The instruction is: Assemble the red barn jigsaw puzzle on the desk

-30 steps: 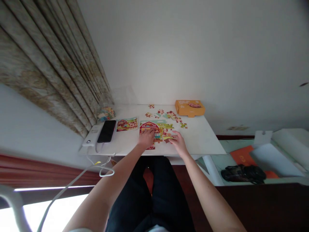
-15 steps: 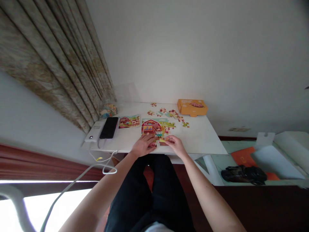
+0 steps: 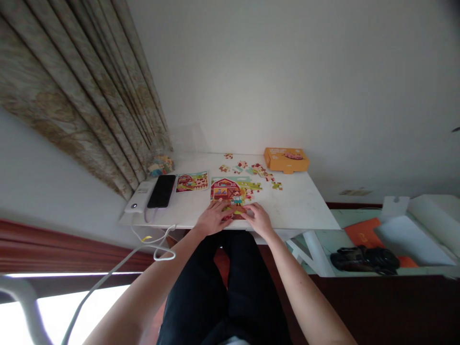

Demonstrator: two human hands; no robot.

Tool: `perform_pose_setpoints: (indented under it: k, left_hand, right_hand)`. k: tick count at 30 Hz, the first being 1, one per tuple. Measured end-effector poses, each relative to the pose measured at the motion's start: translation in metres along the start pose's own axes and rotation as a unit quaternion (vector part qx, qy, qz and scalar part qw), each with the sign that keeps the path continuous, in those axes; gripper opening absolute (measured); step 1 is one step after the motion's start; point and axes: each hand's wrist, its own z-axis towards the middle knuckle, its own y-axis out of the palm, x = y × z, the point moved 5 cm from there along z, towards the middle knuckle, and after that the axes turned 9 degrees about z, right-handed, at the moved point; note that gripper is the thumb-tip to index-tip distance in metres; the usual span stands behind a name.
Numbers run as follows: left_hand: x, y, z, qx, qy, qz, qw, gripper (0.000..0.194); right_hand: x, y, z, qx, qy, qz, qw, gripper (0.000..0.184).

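Both hands have drawn together at the near edge of the jigsaw puzzle (image 3: 228,194), and the yellow piece no longer shows between them. In the head view, the barn's roof points away from the person, and the assembled block runs roughly side to side on the white table (image 3: 294,206). The left hand (image 3: 213,218) lies open, fingers spread on the puzzle. The right hand (image 3: 258,220) rests on its near corner, fingers lightly curved; whether it holds a piece cannot be told. Loose puzzle pieces (image 3: 247,167) lie beyond, near an orange box (image 3: 286,160). A picture card (image 3: 191,181) and a black phone (image 3: 161,190) sit to the left.
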Motion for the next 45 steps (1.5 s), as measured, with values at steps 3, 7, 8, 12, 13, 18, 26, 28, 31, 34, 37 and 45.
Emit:
perform_pose_setpoints:
  k: [3, 7, 8, 12, 13, 18, 26, 28, 31, 34, 37, 45]
  left_hand:
    - [-0.001, 0.001, -0.001, 0.000, 0.001, 0.006, 1.000, 0.038]
    - [-0.001, 0.001, -0.001, -0.009, -0.001, 0.017, 1.000, 0.037]
    - [-0.001, 0.001, 0.000, -0.013, -0.001, 0.020, 1.000, 0.039]
    - [0.001, 0.000, 0.002, -0.020, 0.000, 0.026, 0.999, 0.050]
    - [0.002, 0.001, 0.002, -0.022, 0.001, 0.028, 0.999, 0.050]
    - [0.005, 0.000, 0.003, -0.008, 0.007, 0.031, 0.999, 0.044]
    - [0.006, -0.001, 0.016, 0.036, -0.055, -0.127, 0.990, 0.037]
    - [0.015, 0.005, 0.027, 0.078, -0.151, -0.279, 0.945, 0.041]
    - [0.047, 0.024, 0.042, 0.071, -0.266, -0.543, 0.793, 0.059]
    - [0.090, 0.035, 0.051, 0.002, -0.260, -0.709, 0.656, 0.062]
    - [0.117, 0.034, 0.052, -0.076, -0.214, -0.767, 0.600, 0.065]
    - [0.067, 0.013, 0.065, 0.028, -0.222, -0.755, 0.616, 0.061]
  right_hand:
    - [0.000, 0.000, 0.000, -0.003, -0.004, -0.002, 1.000, 0.021]
    - [0.001, 0.000, 0.000, 0.002, -0.004, -0.003, 1.000, 0.022]
    - [0.002, -0.001, 0.000, 0.005, -0.003, -0.002, 1.000, 0.023]
    - [0.002, -0.001, -0.001, 0.013, -0.003, 0.008, 1.000, 0.022]
    - [0.002, 0.000, -0.001, 0.011, -0.004, 0.010, 1.000, 0.021]
    - [-0.001, 0.001, -0.004, 0.010, -0.010, 0.018, 1.000, 0.020]
    - [-0.024, -0.012, 0.004, 0.026, 0.076, 0.204, 0.976, 0.040]
    - [-0.038, -0.011, 0.006, 0.000, 0.121, 0.327, 0.937, 0.048]
    - [-0.062, -0.006, 0.008, -0.062, 0.148, 0.502, 0.850, 0.054]
    - [-0.079, -0.005, 0.010, -0.115, 0.153, 0.598, 0.778, 0.052]
    - [-0.085, -0.008, 0.012, -0.121, 0.147, 0.646, 0.740, 0.048]
    - [-0.068, -0.023, 0.011, -0.131, 0.151, 0.633, 0.748, 0.046]
